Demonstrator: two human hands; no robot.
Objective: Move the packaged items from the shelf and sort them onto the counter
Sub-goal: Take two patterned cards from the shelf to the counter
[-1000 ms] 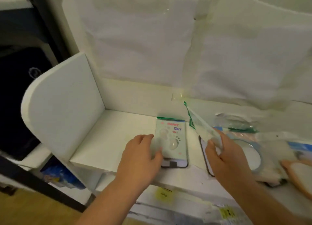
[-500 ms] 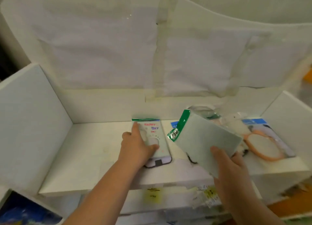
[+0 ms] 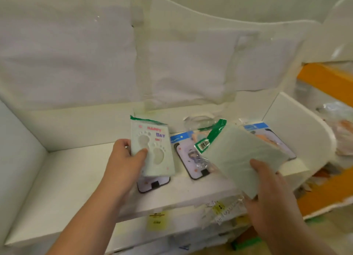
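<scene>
At lower right, the right hand (image 3: 267, 193) pinches a green-topped package (image 3: 242, 157); at centre, the left hand (image 3: 126, 161) pinches the footprint package (image 3: 152, 151) above the shelf (image 3: 76, 170). Slick wrappers could slip from thumb-and-finger grips, knocking packages (image 3: 193, 159) behind.

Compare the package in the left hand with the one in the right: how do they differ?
The footprint package, held by the left hand, shows its printed front with footprint cutouts. The plain package, held by the right hand, shows a blank pale-green side and a barcode, and tilts further over. Both have green top strips and are lifted off the shelf.
</scene>
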